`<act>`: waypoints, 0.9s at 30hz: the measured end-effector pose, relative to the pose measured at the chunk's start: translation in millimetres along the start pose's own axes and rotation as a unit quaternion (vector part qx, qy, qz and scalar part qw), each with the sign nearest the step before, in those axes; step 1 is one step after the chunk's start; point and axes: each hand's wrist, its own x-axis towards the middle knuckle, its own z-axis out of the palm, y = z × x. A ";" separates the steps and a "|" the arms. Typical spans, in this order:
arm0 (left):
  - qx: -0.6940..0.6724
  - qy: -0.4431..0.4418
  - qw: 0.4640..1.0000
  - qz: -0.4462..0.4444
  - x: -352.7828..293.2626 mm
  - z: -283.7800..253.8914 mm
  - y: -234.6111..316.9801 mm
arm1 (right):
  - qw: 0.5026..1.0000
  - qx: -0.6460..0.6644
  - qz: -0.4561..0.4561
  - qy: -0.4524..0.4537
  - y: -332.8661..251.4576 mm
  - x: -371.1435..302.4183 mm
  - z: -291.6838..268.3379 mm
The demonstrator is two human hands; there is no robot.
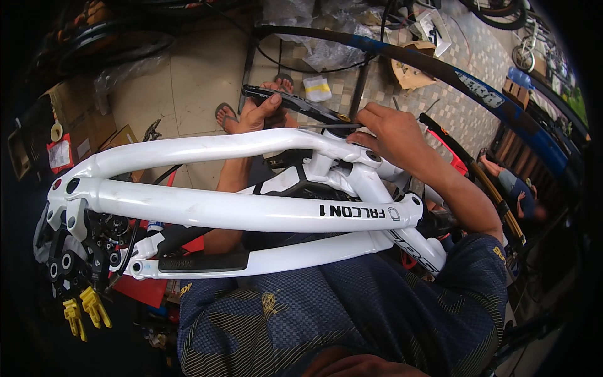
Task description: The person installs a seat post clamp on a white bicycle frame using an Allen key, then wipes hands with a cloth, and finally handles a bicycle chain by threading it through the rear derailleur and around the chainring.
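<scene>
A white bicycle frame (220,206) with black lettering lies across the view in front of my body. My left hand (259,116), reaching up beyond the top tube, grips a long, flat black part (295,103) with a small gold-coloured spot near its right end. A thin grey rod or cable (326,126) runs just below that part. At its right end are the closed fingers of my right hand (392,135), pinching it beside the frame's upper joint. The frame hides part of my left forearm, and my right fingertips are only partly visible.
Two yellow clips (94,308) hang by the black fittings at the lower left. Beyond my hands, a dark blue curved tube (433,60) crosses the upper right. Clear plastic wrap (320,38) and a cardboard piece (411,69) lie on the floor. Another person (518,188) is at the right.
</scene>
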 end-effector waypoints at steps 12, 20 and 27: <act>0.004 0.041 0.999 0.026 0.4 6.4 -3.8 | 1.000 0.000 0.002 -0.026 -2.7 -2.4 1.9; 0.007 0.040 0.999 0.007 0.7 0.3 -3.6 | 1.000 0.001 0.002 -0.029 -4.4 -3.4 -5.4; 0.006 0.068 0.998 0.005 -4.9 5.0 -6.2 | 1.000 -0.006 -0.018 -0.014 -4.3 -5.9 1.4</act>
